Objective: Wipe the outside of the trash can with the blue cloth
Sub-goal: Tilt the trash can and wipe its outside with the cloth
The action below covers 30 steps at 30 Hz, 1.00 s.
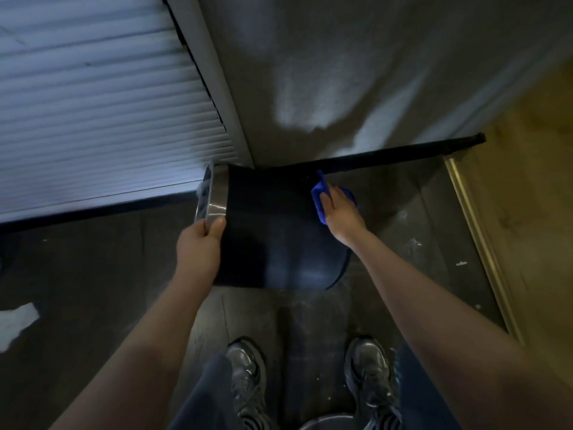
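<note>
Shoes (248, 373): nearest item; a pair on the dark floor (93, 274), short of the trash can.
Trash can (273, 231): black body tipped on its side, metal rim (214, 197) pointing left, base pointing right.
Left hand (201, 243): at the can's rim end; fingers curled round the metal rim, holding it.
Right hand (338, 209): at the can's base end; fingers lie fairly straight, pressing the blue cloth (322, 193) against the base edge.
Risk, roll: rounded body may turn under wiping pressure if the rim grip loosens.
Risk, cloth: bunched, may slip off the edge.
Risk, coverage: underside is hidden and could be missed.
Floor: scuffed, white specks right of the can.
Blinds (93, 103): beyond the can's rim end.
Wall (341, 72): beyond the can, black baseboard (387, 153) at its foot.
</note>
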{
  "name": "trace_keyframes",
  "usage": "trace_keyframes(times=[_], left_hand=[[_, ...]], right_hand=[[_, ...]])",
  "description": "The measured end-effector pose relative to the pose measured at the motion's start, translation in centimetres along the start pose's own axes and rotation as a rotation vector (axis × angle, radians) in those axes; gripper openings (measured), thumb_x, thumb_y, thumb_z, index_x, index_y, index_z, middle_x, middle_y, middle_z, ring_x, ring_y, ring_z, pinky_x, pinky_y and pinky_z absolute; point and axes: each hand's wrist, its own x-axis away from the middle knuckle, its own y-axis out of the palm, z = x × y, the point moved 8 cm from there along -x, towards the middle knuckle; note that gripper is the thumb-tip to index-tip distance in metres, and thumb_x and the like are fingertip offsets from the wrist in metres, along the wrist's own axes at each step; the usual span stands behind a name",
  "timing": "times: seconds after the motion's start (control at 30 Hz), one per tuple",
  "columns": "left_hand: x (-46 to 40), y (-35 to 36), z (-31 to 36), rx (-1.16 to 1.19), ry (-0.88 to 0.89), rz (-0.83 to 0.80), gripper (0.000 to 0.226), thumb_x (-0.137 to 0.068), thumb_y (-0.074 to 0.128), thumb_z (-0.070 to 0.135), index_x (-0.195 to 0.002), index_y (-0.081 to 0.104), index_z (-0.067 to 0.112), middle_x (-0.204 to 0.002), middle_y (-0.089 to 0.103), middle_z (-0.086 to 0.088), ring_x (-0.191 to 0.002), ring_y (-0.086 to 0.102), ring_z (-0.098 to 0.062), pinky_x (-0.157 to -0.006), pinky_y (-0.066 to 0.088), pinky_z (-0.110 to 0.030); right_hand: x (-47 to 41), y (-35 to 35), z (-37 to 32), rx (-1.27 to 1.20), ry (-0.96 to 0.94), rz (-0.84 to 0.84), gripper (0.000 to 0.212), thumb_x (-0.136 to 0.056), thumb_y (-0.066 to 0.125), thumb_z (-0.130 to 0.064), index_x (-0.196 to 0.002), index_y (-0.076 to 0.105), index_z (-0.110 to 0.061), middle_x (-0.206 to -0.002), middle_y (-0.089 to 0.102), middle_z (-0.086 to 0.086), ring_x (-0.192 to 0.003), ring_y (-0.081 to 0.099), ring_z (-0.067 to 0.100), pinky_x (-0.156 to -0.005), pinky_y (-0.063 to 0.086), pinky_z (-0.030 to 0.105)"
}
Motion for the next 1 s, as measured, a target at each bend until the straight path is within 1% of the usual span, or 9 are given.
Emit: trace_keyframes(times=[0.13, 0.23, 0.33, 0.47, 0.57, 0.63, 0.7, 0.87, 1.0], left_hand=[[-0.9, -1.6, -1.5, 0.073, -0.093, 0.065, 0.017, -0.089, 0.051, 0.021, -0.078, 0.061, 0.013, -0.072, 0.059, -0.006, -0.066, 0.056, -0.021, -0.056, 0.046, -0.030], [-1.4, -2.0, -2.0, 0.106, -0.146, 0.072, 0.014, -0.088, 0.050, 0.021, -0.082, 0.060, 0.014, -0.075, 0.059, -0.006, -0.066, 0.055, -0.020, -0.054, 0.046, -0.031], [-1.7, -2.0, -2.0, 0.091, -0.128, 0.051, 0.014, -0.087, 0.050, 0.017, -0.090, 0.060, 0.009, -0.074, 0.059, -0.005, -0.063, 0.055, -0.016, -0.050, 0.046, -0.028], [-1.8, -2.2, -1.9, 0.027, -0.064, 0.025, 0.017, -0.090, 0.048, 0.019, -0.098, 0.059, 0.008, -0.078, 0.060, -0.005, -0.070, 0.057, -0.017, -0.060, 0.047, -0.030], [-1.8, -2.0, -1.8, 0.020, -0.025, 0.031, 0.012, -0.091, 0.049, 0.019, -0.091, 0.059, 0.012, -0.079, 0.060, -0.004, -0.072, 0.057, -0.016, -0.074, 0.047, -0.033], [-1.9, -1.6, -1.4, -0.018, 0.000, 0.025, 0.015, -0.091, 0.049, 0.019, -0.079, 0.057, 0.016, -0.077, 0.060, -0.003, -0.072, 0.057, -0.015, -0.072, 0.046, -0.031], [-2.2, -1.5, -1.0, -0.064, 0.012, 0.039, 0.018, -0.090, 0.049, 0.021, -0.074, 0.056, 0.019, -0.076, 0.060, -0.004, -0.073, 0.057, -0.019, -0.070, 0.047, -0.032], [-2.7, -1.9, -0.9, -0.122, 0.015, 0.115, 0.014, -0.089, 0.050, 0.022, -0.086, 0.059, 0.012, -0.077, 0.058, -0.007, -0.079, 0.054, -0.023, -0.074, 0.042, -0.033], [-2.6, -1.5, -0.7, -0.088, -0.006, 0.091, 0.016, -0.090, 0.050, 0.022, -0.091, 0.059, 0.009, -0.079, 0.059, -0.009, -0.079, 0.055, -0.024, -0.074, 0.044, -0.034]], right_hand=[[2.1, 0.9, -2.9, 0.136, -0.147, 0.081, 0.038, -0.098, 0.031, -0.024, -0.132, 0.042, -0.011, -0.133, 0.052, 0.014, -0.123, 0.046, 0.029, -0.098, 0.033, 0.032], [6.9, 2.6, -5.4, 0.177, -0.273, 0.251, 0.041, -0.093, 0.038, -0.021, -0.131, 0.045, -0.007, -0.133, 0.053, 0.014, -0.125, 0.048, 0.031, -0.104, 0.037, 0.039], [11.9, 6.4, -6.7, 0.188, -0.315, 0.233, 0.046, -0.094, 0.028, -0.028, -0.139, 0.034, -0.018, -0.145, 0.042, 0.006, -0.135, 0.035, 0.027, -0.109, 0.026, 0.045], [9.9, 5.3, -7.1, 0.257, -0.396, 0.206, 0.046, -0.094, 0.030, -0.030, -0.138, 0.036, -0.018, -0.142, 0.045, 0.007, -0.132, 0.040, 0.026, -0.107, 0.034, 0.039], [3.2, 2.5, -5.3, 0.222, -0.208, 0.082, 0.041, -0.097, 0.029, -0.025, -0.134, 0.039, -0.011, -0.133, 0.052, 0.016, -0.121, 0.049, 0.032, -0.099, 0.037, 0.038], [0.0, 2.0, -3.2, 0.205, 0.013, -0.138, 0.042, -0.099, 0.023, -0.028, -0.137, 0.034, -0.015, -0.136, 0.049, 0.017, -0.122, 0.047, 0.033, -0.099, 0.035, 0.036], [-0.5, 2.0, -2.1, 0.173, 0.075, -0.245, 0.043, -0.100, 0.020, -0.030, -0.140, 0.029, -0.019, -0.138, 0.047, 0.015, -0.124, 0.046, 0.032, -0.099, 0.034, 0.033], [3.6, 1.0, -2.3, 0.112, -0.116, 0.084, 0.041, -0.098, 0.031, -0.023, -0.137, 0.035, -0.012, -0.134, 0.052, 0.016, -0.122, 0.048, 0.031, -0.101, 0.036, 0.037], [10.3, 3.2, -1.3, 0.107, -0.150, 0.268, 0.049, -0.097, 0.033, -0.025, -0.143, 0.018, -0.016, -0.151, 0.028, 0.003, -0.140, 0.023, 0.018, -0.114, 0.019, 0.034]])
